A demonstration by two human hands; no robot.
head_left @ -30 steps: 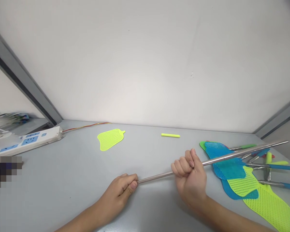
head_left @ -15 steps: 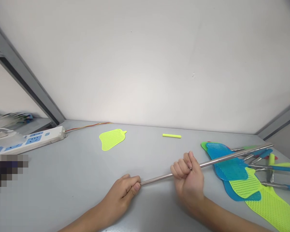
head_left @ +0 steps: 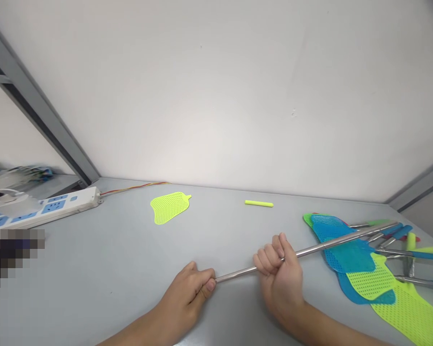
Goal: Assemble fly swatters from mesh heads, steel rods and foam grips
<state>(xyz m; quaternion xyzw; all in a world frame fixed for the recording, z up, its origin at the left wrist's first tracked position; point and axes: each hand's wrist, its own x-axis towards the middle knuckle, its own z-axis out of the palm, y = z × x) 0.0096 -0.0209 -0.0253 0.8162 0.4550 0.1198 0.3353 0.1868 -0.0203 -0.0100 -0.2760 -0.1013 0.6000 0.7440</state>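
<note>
A thin metal telescopic rod (head_left: 312, 249) slants up to the right across the view, above the grey table. My left hand (head_left: 193, 295) is closed around its thinner left end, hiding the tip. My right hand (head_left: 277, 266) grips it further along in a fist, and the thicker part runs on past that hand over the pile at the right. Behind the hands, a yellow-green perforated fly swatter head (head_left: 170, 206) lies flat on the table. A short yellow-green handle sleeve (head_left: 259, 203) rests to the right of it, apart from the rod.
Several fly swatters with blue heads (head_left: 350, 250) and yellow-green heads (head_left: 411, 310) are heaped at the right. At the left stands a white power strip (head_left: 54, 206) with a plug in it and a thin cable (head_left: 137, 186). A white wall (head_left: 216, 96) rises behind the table.
The rod's visible part has become a little shorter as its right end and the left hand draw closer to the right hand. Both hands keep hold. The view has shifted slightly.
</note>
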